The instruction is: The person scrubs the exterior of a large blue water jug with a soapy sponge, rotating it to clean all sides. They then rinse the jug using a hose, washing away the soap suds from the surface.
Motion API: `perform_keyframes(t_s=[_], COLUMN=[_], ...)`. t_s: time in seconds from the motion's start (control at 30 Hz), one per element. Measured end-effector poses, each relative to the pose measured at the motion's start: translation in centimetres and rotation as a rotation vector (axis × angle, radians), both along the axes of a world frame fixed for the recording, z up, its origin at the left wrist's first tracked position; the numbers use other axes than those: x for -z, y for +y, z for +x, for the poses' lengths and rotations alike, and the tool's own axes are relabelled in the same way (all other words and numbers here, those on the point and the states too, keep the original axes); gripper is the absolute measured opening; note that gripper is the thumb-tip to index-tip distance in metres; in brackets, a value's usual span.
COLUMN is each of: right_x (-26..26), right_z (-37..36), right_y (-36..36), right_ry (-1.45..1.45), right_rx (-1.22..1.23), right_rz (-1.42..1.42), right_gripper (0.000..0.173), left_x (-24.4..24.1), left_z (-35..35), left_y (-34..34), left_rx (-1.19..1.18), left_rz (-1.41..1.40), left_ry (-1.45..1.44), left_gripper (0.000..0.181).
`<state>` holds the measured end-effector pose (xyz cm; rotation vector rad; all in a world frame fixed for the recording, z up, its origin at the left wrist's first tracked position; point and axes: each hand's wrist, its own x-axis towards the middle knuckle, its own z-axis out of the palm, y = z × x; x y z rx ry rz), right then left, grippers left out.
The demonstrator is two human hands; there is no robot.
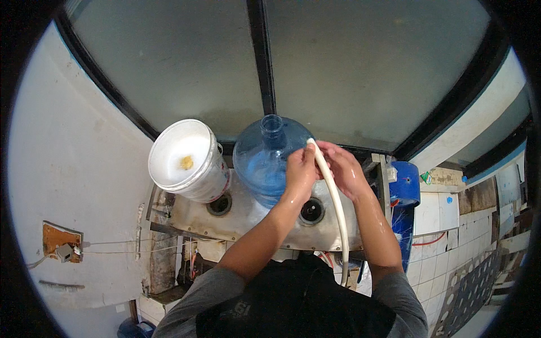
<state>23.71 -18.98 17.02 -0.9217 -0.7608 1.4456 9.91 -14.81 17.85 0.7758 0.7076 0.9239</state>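
A white hose (334, 195) rises from beside my body, its end pointing up and away from me. My left hand (301, 169) grips it just below the tip, thumb lying along it. On the other side, my right hand (345, 167) has its fingers curled behind the hose; whether they close on it is hidden. Both hands and forearms look wet. Close behind my left hand, a large blue clear plastic water jug (258, 169) stands upright with its uncapped neck towards the window. My hands cover part of its right side.
A white plastic bucket (209, 181) holding white foam and a yellowish sponge (186, 162) stands left on the metal counter (249, 222). Two round holes, one left (219, 204) and one right (312, 211), open in the counter. A blue drum (404, 183) is at right. A cable (127, 252) runs from the left wall.
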Motion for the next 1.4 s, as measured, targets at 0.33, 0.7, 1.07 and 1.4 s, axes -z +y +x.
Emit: perform_keyframes(t_s=[0.33,0.7,1.07,1.4], right_x=[-1.4,-2.8,-7.1,-6.8], right_z=[-7.2,-6.1,-4.2,-4.0], right_y=[-10.4,-12.7,-11.2,-10.8], right_ry=[-0.390,-0.757,-1.044,-1.004], right_rx=[-0.054,0.355,0.233,0.133], right_rz=[-0.119,0.006,0.020,0.087], right_gripper=[0.041,0.039,0.036,0.033], left_x=[-1.4,1.4,1.9,3.5], left_z=[-5.0,-9.7,-4.9,-11.5], left_y=[2.7,11.3,13.2,11.0], left_rx=[-0.172,-0.275,-0.374,-0.143], left_rz=[-0.031,0.983,0.878,1.121], left_ry=[-0.027,0.285,0.526,1.027], left_gripper=[0.040,0.056,0.043,0.072])
